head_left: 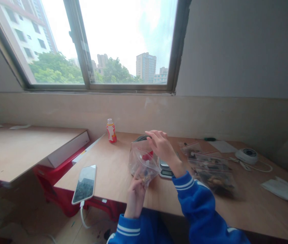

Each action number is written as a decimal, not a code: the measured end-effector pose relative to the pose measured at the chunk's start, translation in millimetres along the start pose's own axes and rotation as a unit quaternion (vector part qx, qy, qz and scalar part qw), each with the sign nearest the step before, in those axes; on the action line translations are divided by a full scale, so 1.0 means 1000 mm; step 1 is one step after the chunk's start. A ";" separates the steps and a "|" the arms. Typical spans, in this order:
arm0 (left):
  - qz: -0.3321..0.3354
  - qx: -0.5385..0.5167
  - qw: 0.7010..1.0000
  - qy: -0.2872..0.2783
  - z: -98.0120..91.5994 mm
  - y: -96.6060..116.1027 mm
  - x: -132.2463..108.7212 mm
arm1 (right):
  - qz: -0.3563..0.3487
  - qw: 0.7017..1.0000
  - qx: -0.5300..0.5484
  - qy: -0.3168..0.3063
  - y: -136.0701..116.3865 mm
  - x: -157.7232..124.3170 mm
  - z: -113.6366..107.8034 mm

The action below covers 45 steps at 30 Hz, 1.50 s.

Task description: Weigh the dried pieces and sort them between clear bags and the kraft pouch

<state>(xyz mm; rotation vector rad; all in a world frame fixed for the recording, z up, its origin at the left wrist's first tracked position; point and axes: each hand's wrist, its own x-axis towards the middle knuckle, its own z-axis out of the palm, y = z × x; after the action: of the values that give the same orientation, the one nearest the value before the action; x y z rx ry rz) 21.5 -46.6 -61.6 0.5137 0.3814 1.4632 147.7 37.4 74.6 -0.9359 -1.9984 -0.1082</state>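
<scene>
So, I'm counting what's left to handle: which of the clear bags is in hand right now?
The clear bag held upright between the left hand and right hand; the other bags lie flat on the desk, further right.

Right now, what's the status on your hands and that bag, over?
Left hand gripping clear bag from below. Right hand at its top edge, grip unclear. Small scale just behind bag.

both hands point(149, 169) on clear bag point(142, 162), wooden table point(113, 169)
</scene>
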 end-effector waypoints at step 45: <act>0.043 0.037 0.979 0.194 0.010 -0.018 0.001 | 0.084 0.944 0.319 -0.005 0.021 0.019 0.007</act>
<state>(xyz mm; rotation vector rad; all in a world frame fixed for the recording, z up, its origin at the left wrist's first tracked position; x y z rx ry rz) 42.6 -47.7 -63.0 0.3033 0.7324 1.6401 150.7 65.9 79.9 -0.6687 -1.7724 0.6083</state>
